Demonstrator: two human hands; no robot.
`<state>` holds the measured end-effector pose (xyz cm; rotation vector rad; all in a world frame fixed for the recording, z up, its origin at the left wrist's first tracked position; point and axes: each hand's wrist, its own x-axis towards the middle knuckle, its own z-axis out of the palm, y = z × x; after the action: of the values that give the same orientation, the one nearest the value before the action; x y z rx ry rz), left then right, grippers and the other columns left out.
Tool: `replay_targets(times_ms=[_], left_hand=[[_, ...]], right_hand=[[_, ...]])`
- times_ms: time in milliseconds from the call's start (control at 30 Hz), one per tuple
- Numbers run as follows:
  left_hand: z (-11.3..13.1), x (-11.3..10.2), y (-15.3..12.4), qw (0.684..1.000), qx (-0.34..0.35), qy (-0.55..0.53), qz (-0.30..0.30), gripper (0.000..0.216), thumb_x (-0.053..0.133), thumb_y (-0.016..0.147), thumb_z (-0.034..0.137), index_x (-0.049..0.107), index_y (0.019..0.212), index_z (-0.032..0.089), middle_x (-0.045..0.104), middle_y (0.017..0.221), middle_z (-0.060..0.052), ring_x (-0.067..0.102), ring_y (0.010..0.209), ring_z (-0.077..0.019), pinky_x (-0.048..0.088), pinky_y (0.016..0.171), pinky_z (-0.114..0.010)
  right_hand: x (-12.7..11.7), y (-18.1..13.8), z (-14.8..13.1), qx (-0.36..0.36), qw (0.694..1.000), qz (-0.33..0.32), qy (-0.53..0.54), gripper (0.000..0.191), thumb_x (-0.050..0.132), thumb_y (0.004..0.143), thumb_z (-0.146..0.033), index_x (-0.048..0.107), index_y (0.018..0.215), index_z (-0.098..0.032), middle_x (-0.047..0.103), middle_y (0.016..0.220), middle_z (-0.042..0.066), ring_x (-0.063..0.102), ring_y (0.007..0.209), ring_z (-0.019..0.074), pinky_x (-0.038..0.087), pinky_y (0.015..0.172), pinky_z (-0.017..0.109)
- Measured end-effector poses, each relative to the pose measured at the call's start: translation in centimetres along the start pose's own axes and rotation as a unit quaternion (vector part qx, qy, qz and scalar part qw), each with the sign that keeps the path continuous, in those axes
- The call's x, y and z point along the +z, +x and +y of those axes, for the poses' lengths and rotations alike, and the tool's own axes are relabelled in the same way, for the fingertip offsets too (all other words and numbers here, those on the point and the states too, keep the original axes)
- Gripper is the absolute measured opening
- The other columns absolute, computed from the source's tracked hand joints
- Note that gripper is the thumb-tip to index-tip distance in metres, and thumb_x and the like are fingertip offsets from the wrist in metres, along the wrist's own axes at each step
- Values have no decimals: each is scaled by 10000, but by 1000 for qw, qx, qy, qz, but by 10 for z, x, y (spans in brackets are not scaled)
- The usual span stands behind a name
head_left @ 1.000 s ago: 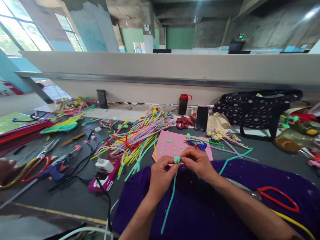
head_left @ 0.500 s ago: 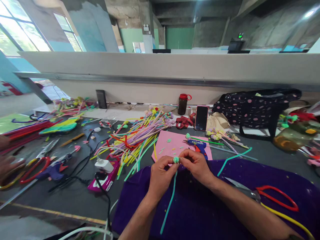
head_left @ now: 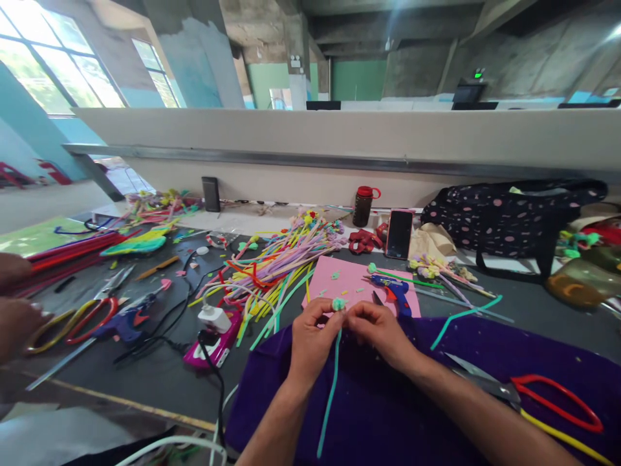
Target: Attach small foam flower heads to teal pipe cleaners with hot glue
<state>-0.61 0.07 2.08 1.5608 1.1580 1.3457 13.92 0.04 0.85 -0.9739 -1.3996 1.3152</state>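
My left hand [head_left: 312,340] pinches a mint-green pipe cleaner [head_left: 330,395] between thumb and forefinger. At its top sits a small, bunched mint-green flower head [head_left: 338,303], and the stem hangs down over a dark purple cloth [head_left: 402,414]. Close beside the flower, my right hand [head_left: 381,331] has thumb and fingers pressed together; what lies between them is hidden. Just beyond both hands, a blue glue gun [head_left: 395,288] rests on a pink sheet [head_left: 323,278] with green scraps. Scissors with red and yellow handles [head_left: 557,395] lie on the cloth, right of my right forearm.
At left, another person's hands [head_left: 17,317] are near more scissors [head_left: 80,320] and a second glue gun [head_left: 121,323]. A pipe cleaner pile [head_left: 281,259], a magenta power strip [head_left: 213,343], a phone [head_left: 398,234], a bottle [head_left: 363,208] and a bag [head_left: 504,223] stand around.
My right fingers have drawn slightly away from the flower head, now just below its right side. My left hand still pinches the pipe cleaner. The view has shifted a little left.
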Motion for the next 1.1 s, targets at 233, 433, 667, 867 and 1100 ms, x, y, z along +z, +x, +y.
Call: replay_targets(times_ms=[233, 433, 667, 867, 1100], left_hand=[[1, 2, -1, 1000, -17, -14, -12, 126, 599, 683, 257, 649, 742, 158, 616, 750, -29, 557, 698, -140, 426, 634, -229], [-6, 3, 2, 980, -142, -112, -79, 346, 661, 628, 309, 639, 923, 129, 644, 823, -56, 550, 558, -112, 428, 542, -222], [-9, 2, 5, 969, -170, -162, -71, 368, 697, 581, 327, 667, 881, 115, 657, 828, -81, 582, 674, -158, 443, 626, -245], [-14, 3, 6, 968, -166, -185, -24, 181, 665, 636, 298, 656, 730, 144, 593, 673, 4, 467, 533, -64, 373, 509, -174], [-15, 2, 5, 952, -194, -221, -80, 189, 659, 643, 303, 641, 694, 121, 532, 614, 7, 405, 498, -56, 288, 446, -172]], right_hand=[[13, -7, 4, 42, 997, -39, 43, 145, 570, 744, -278, 534, 713, -141, 484, 531, -58, 421, 399, 42, 295, 401, 165], [10, -5, 1, 15, 1000, 6, -10, 141, 535, 766, -263, 520, 696, -141, 473, 486, -64, 433, 386, 47, 300, 393, 162], [9, -5, -2, 18, 999, 24, -35, 158, 537, 762, -284, 514, 688, -146, 452, 467, -70, 406, 368, 44, 272, 362, 157], [9, -4, -1, 15, 998, 42, -52, 119, 529, 749, -239, 499, 673, -153, 438, 475, -71, 398, 360, 47, 276, 355, 160], [9, -5, 4, -19, 998, 17, -65, 138, 529, 758, -275, 511, 684, -159, 441, 506, -63, 403, 386, 51, 300, 391, 177]])
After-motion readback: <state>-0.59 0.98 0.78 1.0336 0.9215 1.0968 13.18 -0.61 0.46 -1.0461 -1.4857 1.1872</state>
